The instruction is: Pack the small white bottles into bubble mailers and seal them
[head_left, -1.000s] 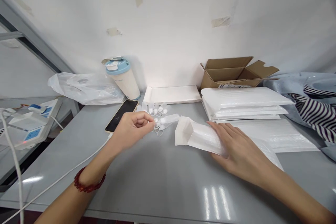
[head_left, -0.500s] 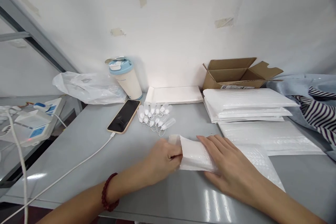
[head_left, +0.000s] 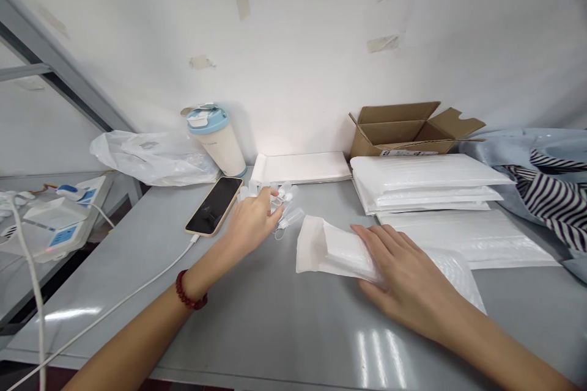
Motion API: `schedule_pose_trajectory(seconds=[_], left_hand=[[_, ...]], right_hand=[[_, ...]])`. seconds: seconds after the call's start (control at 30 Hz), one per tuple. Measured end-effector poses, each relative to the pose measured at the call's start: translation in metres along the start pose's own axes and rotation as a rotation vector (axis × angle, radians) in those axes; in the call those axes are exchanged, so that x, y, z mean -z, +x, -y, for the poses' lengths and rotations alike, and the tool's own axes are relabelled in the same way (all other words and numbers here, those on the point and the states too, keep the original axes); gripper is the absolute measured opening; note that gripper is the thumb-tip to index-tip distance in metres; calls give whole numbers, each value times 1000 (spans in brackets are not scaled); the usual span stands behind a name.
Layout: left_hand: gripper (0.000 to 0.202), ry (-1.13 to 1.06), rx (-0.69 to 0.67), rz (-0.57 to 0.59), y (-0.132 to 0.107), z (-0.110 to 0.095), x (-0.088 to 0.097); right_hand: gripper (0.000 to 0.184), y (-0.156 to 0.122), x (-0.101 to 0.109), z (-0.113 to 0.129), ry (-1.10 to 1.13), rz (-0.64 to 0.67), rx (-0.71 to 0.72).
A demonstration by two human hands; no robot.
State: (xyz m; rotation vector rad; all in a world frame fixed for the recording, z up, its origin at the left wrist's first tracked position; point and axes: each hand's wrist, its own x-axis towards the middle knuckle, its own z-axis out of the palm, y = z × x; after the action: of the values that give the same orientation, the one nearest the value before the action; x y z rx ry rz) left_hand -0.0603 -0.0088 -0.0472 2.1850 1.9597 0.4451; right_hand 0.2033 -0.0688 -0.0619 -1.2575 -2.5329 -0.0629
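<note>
My right hand (head_left: 398, 269) is wrapped over a white bubble mailer (head_left: 351, 253), fingers on top and thumb at the near side. The mailer lies on the grey table with its mouth and unfolded flap (head_left: 310, 245) facing left. My left hand (head_left: 252, 217), with a red bead bracelet at the wrist, reaches over several small translucent squeeze bottles (head_left: 292, 217) with white caps and thin loops. Its thumb and index finger are apart, with caps showing between them. The hand covers part of the bottle group, and its other fingertips are hidden.
A phone (head_left: 214, 206) on a charging cable (head_left: 132, 297) lies left of the bottles. Behind stand a cup (head_left: 222, 143), a plastic bag (head_left: 153, 159), a white pad (head_left: 300, 167) and an open carton (head_left: 403, 128). More bubble mailers (head_left: 426, 174) are stacked at right, beside striped cloth (head_left: 554, 201).
My left hand has come out of the mailer's mouth and moved up and left to the bottles. The mailer's flap now lies spread to the left. My right hand keeps its hold.
</note>
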Motion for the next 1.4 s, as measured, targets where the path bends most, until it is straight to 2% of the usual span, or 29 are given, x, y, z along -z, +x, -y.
schedule_pose_trajectory(seconds=[0.2,0.43,0.73,0.97,1.07,1.13,1.23,1.33,1.4], left_hand=[[31,186,47,42,3,-5,1],[32,227,7,3,8,-6,-5],[27,145,-9,-59,9,-4,-9],[24,41,21,-196,10,1,-3],[21,-153,60,-274,7,3,5],[19,-420,103,-233,2,5,14],[20,-751,123,-4,-7,9,32],[19,-795,75,176,-15,10,42],[20,-757,32,262,-20,4,40]], right_hand=[[54,1,2,0,-19,-16,6],[55,1,2,0,-16,-17,12],[54,0,3,0,-15,-8,14],[54,0,3,0,3,-9,-12],[53,0,3,-1,-4,-11,-5],[54,0,4,-3,-15,-16,-11],[55,1,4,-7,-35,-34,-27],[54,2,4,-10,-19,-43,-41],[54,3,5,-9,11,-37,-46]])
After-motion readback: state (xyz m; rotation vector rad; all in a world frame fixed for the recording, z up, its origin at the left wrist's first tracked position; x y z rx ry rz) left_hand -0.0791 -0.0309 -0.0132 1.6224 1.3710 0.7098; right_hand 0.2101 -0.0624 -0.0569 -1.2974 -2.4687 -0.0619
